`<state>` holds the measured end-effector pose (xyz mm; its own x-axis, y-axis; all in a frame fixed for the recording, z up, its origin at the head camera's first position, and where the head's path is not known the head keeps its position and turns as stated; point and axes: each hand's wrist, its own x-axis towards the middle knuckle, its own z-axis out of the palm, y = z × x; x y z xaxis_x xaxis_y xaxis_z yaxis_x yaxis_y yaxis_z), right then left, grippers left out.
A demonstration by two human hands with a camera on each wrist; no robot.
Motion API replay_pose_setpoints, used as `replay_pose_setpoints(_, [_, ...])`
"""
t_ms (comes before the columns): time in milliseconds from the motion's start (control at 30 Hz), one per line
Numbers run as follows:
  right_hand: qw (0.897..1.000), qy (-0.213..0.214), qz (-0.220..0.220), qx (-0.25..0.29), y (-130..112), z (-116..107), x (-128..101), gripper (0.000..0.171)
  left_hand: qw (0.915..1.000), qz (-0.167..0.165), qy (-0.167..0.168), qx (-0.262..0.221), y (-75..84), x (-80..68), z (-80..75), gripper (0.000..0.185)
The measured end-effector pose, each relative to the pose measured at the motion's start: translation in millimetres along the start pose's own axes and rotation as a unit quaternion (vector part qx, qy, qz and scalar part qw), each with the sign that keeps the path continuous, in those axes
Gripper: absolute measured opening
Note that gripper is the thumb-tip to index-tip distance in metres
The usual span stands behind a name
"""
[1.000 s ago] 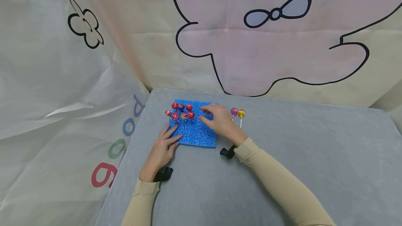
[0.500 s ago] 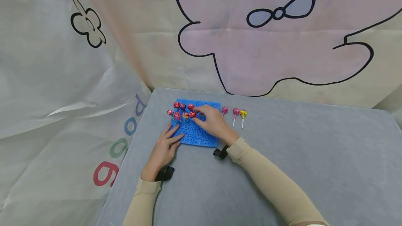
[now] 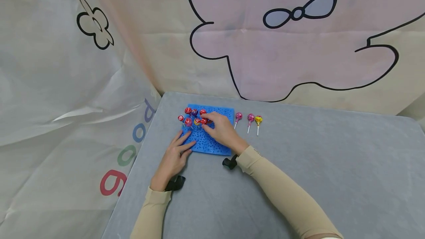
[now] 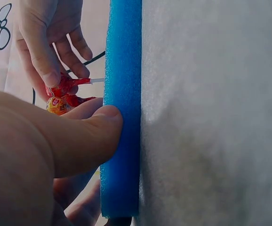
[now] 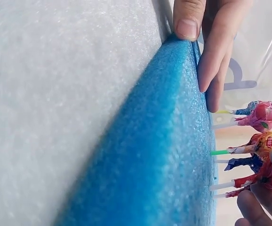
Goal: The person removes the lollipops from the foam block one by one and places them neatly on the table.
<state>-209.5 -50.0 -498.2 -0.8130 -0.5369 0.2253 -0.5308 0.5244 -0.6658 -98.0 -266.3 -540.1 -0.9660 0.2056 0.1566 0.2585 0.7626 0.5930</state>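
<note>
Now right hand pinching red lollipop, flat left hand pressing blue foam

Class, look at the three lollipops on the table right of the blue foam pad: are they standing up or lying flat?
Lying flat. The three lollipops rest on the grey table with their sticks along its surface, beside the foam pad, not stuck into it.

Foam pad: bright blue, speckled with dark holes. Standing lollipops: red wrappers, with one purple-blue and one yellow-orange. Loose lollipops: two pink, one yellow, white sticks. Table: grey. Sleeves: beige. Backdrop: cream and pale pink, black outlines, coloured letters.
</note>
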Motion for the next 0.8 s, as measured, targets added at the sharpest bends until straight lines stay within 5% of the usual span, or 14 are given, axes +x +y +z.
replay_pose_setpoints(800, [0.999,0.019,-0.022,0.015,-7.7,-5.2,0.3,0.036,1.0,-0.003,0.0,-0.007,2.0,0.3,0.5,0.035])
